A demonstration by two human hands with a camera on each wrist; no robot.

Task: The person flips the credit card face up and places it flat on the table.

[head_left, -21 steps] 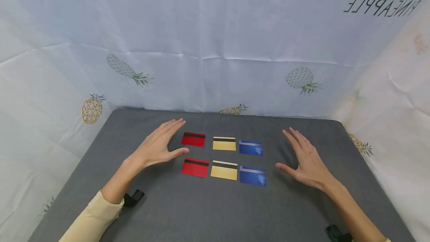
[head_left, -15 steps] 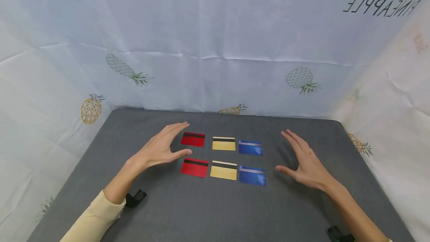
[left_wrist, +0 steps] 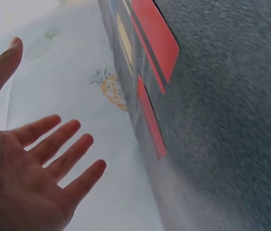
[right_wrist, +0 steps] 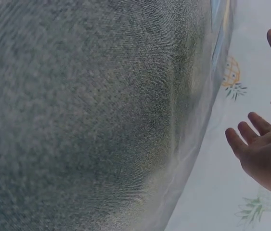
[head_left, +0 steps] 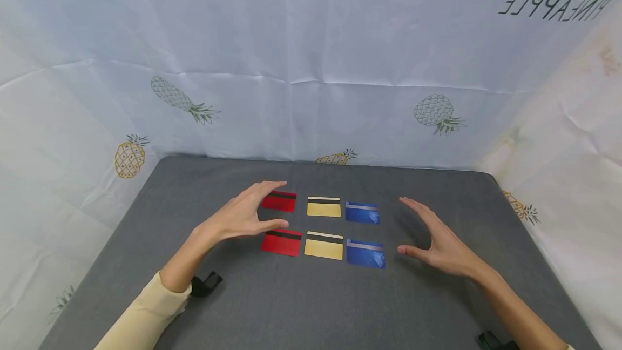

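Several cards with magnetic stripes lie flat in two rows, in red, gold and blue columns. My left hand hovers at the left, thumb spread from its fingers, partly covering the far red card; its thumb tip is over the top edge of the near red card. In the middle lie the far gold card and the near gold card. The far blue card and near blue card are on the right. Beyond them my right hand hovers with thumb and fingers apart, holding nothing.
The grey cloth-covered table has rounded far corners. A white pineapple-print curtain hangs behind it and along both sides. A black strap sits at my left wrist, and another dark strap at my right.
My left hand has moved right and slightly nearer, from beside the red cards to partly over them. My right fingers have shifted slightly left and nearer. The cards have stayed in place.
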